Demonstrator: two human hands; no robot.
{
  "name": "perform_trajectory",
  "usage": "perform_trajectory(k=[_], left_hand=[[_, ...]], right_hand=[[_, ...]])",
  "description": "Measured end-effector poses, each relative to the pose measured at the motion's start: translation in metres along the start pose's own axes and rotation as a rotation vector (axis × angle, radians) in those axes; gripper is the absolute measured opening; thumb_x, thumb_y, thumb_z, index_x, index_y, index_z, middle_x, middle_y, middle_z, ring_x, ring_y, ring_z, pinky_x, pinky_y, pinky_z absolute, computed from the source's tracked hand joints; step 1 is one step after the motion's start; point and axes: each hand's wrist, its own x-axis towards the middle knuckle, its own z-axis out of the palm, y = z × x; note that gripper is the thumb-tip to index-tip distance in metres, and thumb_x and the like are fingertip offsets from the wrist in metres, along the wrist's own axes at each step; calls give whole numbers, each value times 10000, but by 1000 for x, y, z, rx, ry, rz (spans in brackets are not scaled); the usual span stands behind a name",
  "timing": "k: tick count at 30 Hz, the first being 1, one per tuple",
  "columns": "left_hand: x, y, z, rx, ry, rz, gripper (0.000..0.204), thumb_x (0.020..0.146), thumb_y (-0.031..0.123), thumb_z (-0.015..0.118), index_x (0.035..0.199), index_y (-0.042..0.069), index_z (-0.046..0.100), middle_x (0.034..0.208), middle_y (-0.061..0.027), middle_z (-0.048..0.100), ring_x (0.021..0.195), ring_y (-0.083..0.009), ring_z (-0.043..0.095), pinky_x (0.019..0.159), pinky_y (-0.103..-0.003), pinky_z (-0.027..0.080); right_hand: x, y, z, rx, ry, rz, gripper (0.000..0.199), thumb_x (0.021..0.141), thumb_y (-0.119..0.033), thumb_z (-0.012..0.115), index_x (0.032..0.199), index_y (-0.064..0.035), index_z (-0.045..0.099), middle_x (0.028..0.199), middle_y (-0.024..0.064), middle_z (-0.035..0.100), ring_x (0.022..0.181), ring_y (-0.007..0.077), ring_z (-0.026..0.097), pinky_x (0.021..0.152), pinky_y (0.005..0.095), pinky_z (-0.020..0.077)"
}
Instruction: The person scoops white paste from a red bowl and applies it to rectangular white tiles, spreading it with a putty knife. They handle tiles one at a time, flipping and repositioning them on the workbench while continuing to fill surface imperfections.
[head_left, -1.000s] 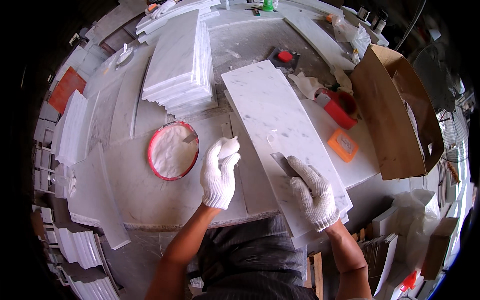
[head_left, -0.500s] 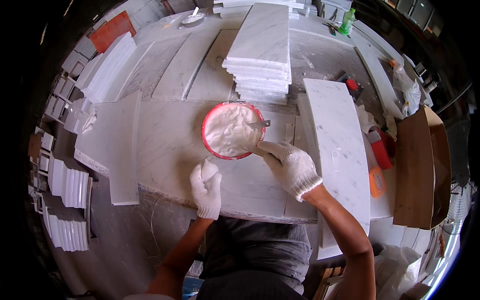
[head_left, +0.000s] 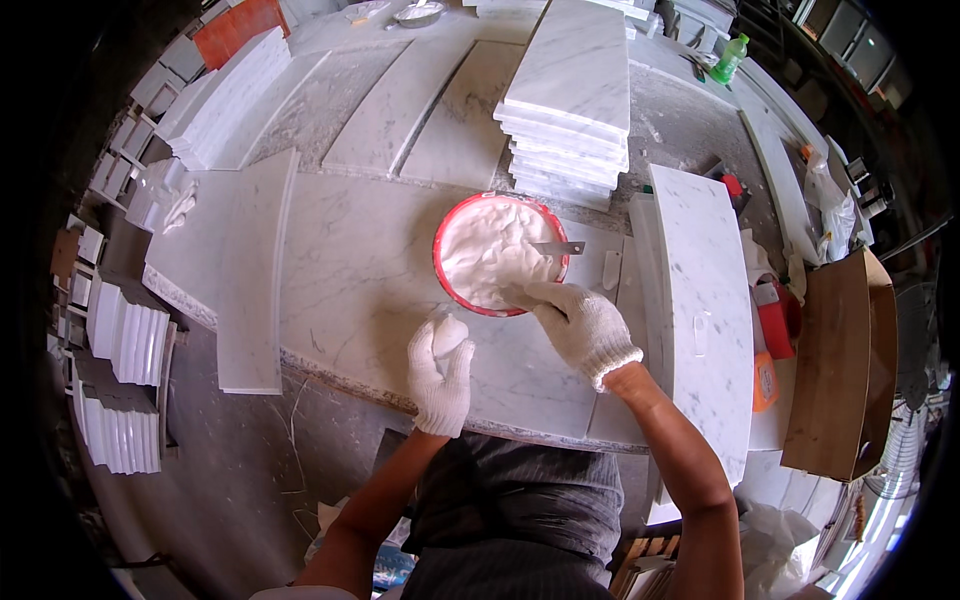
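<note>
A red-rimmed tub (head_left: 438, 262) full of thick white paste (head_left: 495, 245) stands on a grey-veined marble slab (head_left: 345, 270). A flat metal blade (head_left: 558, 248) sticks out of the paste across the right rim. My right hand (head_left: 585, 325), in a white knit glove, is closed at the tub's near right edge, its fingertips at the paste. What it pinches is hidden by the fingers and the paste. Just below the tub, my left hand (head_left: 440, 385), gloved too, is closed around a small rounded white lump (head_left: 450, 335); its kind is unclear.
Behind the tub rises a stack of marble slabs (head_left: 570, 80). More slabs lean close on the right (head_left: 705, 300), with a cardboard box (head_left: 835, 370), a red container (head_left: 775, 318) and an orange bottle (head_left: 765, 382) beyond. A narrow slab (head_left: 255, 290) overhangs the table edge at left.
The view has shifted, so the tub and table appear farther right. My right fingers sit closer to the paste, and the pale handle-like piece seen at them before is now hidden. The left hand's lump shows more.
</note>
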Motion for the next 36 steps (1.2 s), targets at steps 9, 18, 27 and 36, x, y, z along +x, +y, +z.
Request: perform_trajectory(k=[9,18,27,36], left_hand=[[2,-4,-1,41,-7,17,550,871,22,696,1353,-30,435,1227,-107,554,1129,-187,550,1004,-338,440],[0,-1,3,-23,11,4,575,875,-39,647,1390,-24,393,1209,-100,558,1100,-174,552,1001,-325,442],[-11,15,5,115,-124,56,526,883,-40,632,1354,-18,398,1218,-120,554,1098,-173,541,987,-322,448],[-39,55,56,48,-397,159,285,840,12,709,1100,-9,594,1100,-110,649,1018,-207,611,932,-347,481]], right_hand=[[5,7,1,336,-110,106,306,948,-159,517,1199,-127,688,1088,110,719,950,254,696,839,327,523],[-50,-2,-65,741,52,303,308,970,-96,547,1243,-1,653,922,6,656,700,72,521,661,236,478],[-155,69,-140,550,555,581,348,948,-105,585,1264,38,615,807,16,620,633,68,536,558,217,445],[-136,122,-128,-78,696,340,340,901,-144,605,1215,-22,650,892,139,687,780,253,682,708,344,523]])
